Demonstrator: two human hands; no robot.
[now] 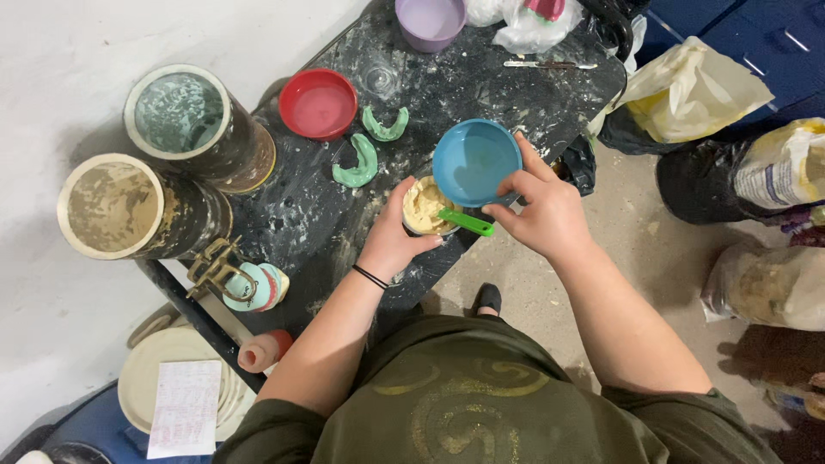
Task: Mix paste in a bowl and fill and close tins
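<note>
My left hand (391,236) wraps around a small cup of pale yellow paste (425,206) at the near edge of a black, paint-spattered table (447,86). My right hand (546,210) holds a blue bowl (475,161) tilted just above and beside that cup, and a green-handled tool (467,222) sticks out from under its fingers across the cup's rim. Two green curved moulds (361,161) lie on the table just beyond the cup, near a red bowl (318,103).
Two tall open cylinders (142,202) stand at the table's left end. A purple bowl (430,19), plastic bags and a thin metal tool (550,64) sit at the far end. Sacks and bags (756,163) crowd the floor to the right; a stack of plates with a paper note (180,399) lies lower left.
</note>
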